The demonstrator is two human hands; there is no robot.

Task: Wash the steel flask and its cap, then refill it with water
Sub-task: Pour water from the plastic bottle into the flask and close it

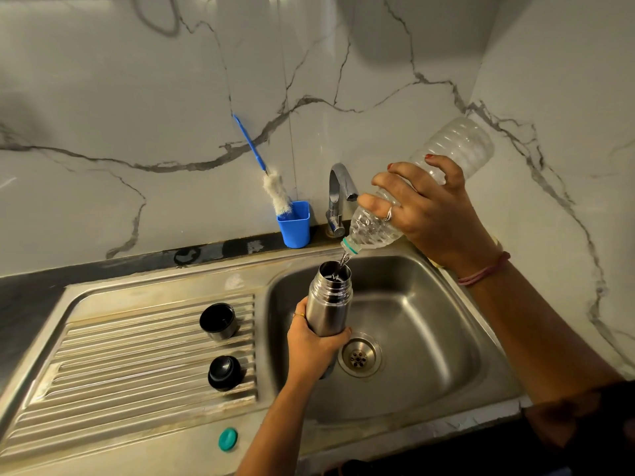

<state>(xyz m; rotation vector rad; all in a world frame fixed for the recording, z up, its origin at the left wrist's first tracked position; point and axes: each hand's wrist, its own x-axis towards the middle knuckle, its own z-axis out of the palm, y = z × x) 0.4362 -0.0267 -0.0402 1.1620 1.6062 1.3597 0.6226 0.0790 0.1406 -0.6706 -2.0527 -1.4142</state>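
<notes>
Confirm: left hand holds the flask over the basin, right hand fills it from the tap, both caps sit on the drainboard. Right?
Not quite. In the head view the right hand pours from a tilted plastic bottle, not the tap, which shows no stream. The rest holds: left hand holds the flask over the basin, both caps on the drainboard.

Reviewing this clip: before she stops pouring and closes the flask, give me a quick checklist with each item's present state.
1. Left hand grips the steel flask upright over the sink: ok.
2. Right hand holds the tilted plastic bottle, stream entering the flask mouth: ok.
3. Fill level inside the flask: cannot tell.
4. Black stopper within reach on the drainboard: ok.
5. Steel cup cap beside it, open end up: ok.
6. Teal bottle lid on the sink's front edge: ok.
</notes>
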